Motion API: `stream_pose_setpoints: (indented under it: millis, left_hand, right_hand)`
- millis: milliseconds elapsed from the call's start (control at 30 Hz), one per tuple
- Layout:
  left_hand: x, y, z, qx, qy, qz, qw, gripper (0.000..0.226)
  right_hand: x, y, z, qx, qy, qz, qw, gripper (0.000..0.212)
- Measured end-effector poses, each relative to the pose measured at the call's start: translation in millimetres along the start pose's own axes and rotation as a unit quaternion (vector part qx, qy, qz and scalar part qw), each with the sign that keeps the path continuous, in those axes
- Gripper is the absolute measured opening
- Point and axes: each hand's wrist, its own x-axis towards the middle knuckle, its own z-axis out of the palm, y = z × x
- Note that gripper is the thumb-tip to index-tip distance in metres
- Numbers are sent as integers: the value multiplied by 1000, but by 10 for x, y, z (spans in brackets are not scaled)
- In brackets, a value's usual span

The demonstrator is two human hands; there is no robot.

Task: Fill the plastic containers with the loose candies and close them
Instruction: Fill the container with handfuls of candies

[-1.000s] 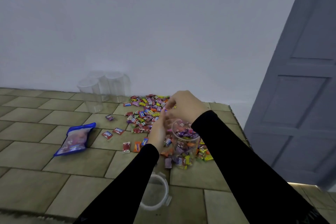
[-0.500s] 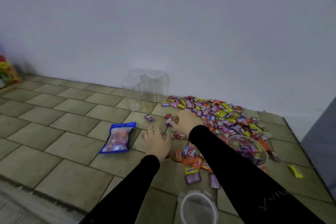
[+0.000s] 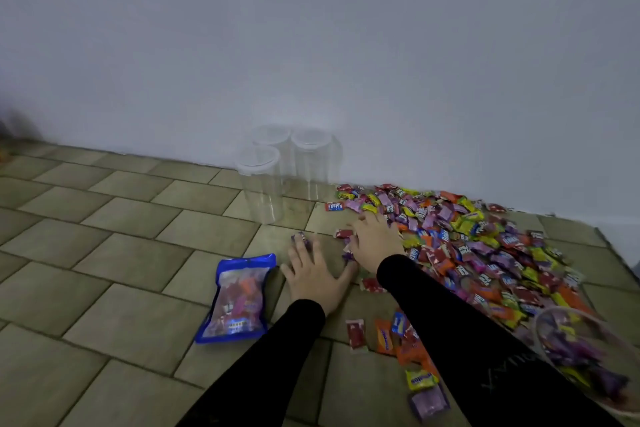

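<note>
Looks like the gathering step. Right hand [image 3: 375,240] is curled over the near edge of the candies [image 3: 485,246] heaped on the floor, though I can't tell if it's actually gripping any. Left hand [image 3: 313,272] lies flat, fingers spread. Next up, scoop a handful into the part-filled container [image 3: 585,350] at far right; three empty containers [image 3: 287,170] wait by the wall.

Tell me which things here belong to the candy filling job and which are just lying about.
Job:
- loose candies
- part-filled container
- three empty containers
- left hand, flat on the floor
- right hand, on the candies

Lying about:
- blue bag
</note>
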Motion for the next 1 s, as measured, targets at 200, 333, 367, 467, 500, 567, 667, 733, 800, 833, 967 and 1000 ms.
stream_pose_setpoints:
  millis: [200, 333, 367, 467, 500, 567, 667, 733, 800, 833, 967, 1000]
  left_hand:
    - [336, 80, 81, -2, -5, 47, 999, 112]
    - [557, 135, 100, -9, 8, 42, 999, 121]
    - [611, 154, 100, -10, 9, 41, 999, 121]
    - [748, 218, 121, -2, 18, 58, 998, 116]
    - [794, 234, 139, 0, 25, 63, 998, 113]
    - [897, 254, 179, 4, 40, 69, 997, 107]
    - [1041, 283, 213, 9, 55, 82, 995, 103]
    - [1120, 298, 202, 16, 50, 91, 994, 104]
    - [1204, 304, 195, 12, 49, 93, 994, 104]
    - [1235, 304, 193, 3, 55, 94, 994, 102]
    - [1243, 307, 237, -46, 107, 112, 987, 78]
    - [1242, 296, 261, -59, 125, 122, 983, 70]
  right_hand:
    - [508, 150, 98, -1, 22, 8, 1000, 40]
    - [891, 192, 163, -4, 19, -6, 1000, 41]
    - [974, 198, 180, -7, 16, -10, 1000, 43]
    - [1202, 226, 238, -7, 3, -30, 1000, 48]
    - [1273, 246, 268, -7, -3, -42, 999, 49]
    - [1404, 295, 321, -12, -18, -66, 998, 50]
    - [1549, 362, 392, -24, -39, -98, 994, 50]
    - [1590, 373, 432, -29, -39, -109, 993, 49]
    - [1624, 385, 480, -25, -21, -114, 993, 46]
    - [1628, 390, 505, -23, -8, -113, 993, 44]
    - [1582, 433, 526, -14, 14, -83, 996, 72]
    - [1563, 445, 525, -12, 15, -76, 997, 83]
